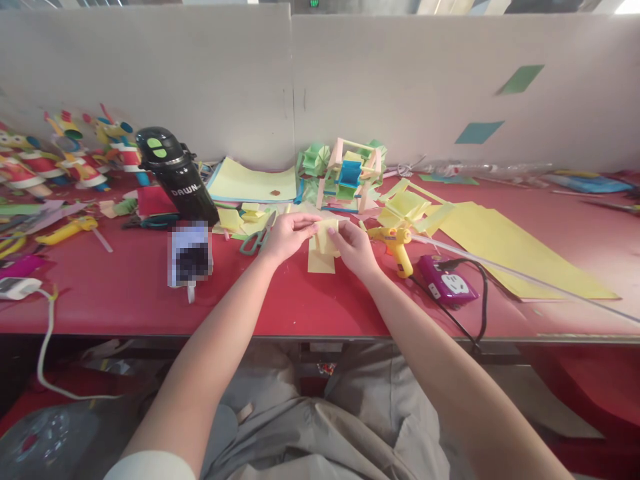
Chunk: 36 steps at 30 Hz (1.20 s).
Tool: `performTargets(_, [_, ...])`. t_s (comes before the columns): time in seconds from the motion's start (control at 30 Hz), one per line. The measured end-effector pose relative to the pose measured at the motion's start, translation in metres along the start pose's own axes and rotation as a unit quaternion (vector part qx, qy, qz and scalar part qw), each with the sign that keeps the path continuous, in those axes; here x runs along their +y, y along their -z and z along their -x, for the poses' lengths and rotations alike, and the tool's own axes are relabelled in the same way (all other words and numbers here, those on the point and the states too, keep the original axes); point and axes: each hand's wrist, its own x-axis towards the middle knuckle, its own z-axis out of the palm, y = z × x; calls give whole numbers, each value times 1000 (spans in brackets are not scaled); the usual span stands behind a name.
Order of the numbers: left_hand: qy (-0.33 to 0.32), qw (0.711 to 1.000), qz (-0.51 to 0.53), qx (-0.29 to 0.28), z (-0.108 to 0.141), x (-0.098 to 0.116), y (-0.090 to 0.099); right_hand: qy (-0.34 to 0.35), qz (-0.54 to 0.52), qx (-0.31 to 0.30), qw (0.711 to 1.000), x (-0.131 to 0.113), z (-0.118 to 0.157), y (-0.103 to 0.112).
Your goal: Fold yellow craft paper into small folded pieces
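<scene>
1. Yellow paper piece (328,239) is sitting between the hands, above the red table (300,310), at its near-middle.
2. Left hand (287,239): thumb and fingers are closing on the piece's left edge.
3. Right hand (357,249): thumb is pressing the right side; the fingers behind are hidden. Both hands are touching the piece; neither is nearer.
4. Yellow strip (321,265) is extending toward the near edge, long axis running near to far; whether it is joining the piece, cannot tell.
</scene>
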Motion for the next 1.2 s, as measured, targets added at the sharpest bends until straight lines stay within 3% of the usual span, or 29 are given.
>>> performTargets(0.2, [3, 999, -15, 39, -2, -2, 1, 32, 32, 68, 997, 8, -2, 1])
performTargets(0.33, [5, 997, -20, 72, -2, -2, 1, 51, 82, 31, 995, 6, 1, 0])
performTargets(0.47, [7, 998, -9, 64, -1, 0, 0, 47, 99, 4, 994, -1, 3, -3])
performTargets(0.63, [-3, 999, -19, 37, -3, -1, 1, 39, 69, -18, 997, -2, 2, -1])
performTargets(0.83, [14, 995, -83, 59, -4, -1, 2, 36, 82, 39, 995, 6, 0, 2])
performTargets(1.2, [-2, 991, -110, 74, -5, -7, 6, -13, -26, 30, 999, 3, -1, 0])
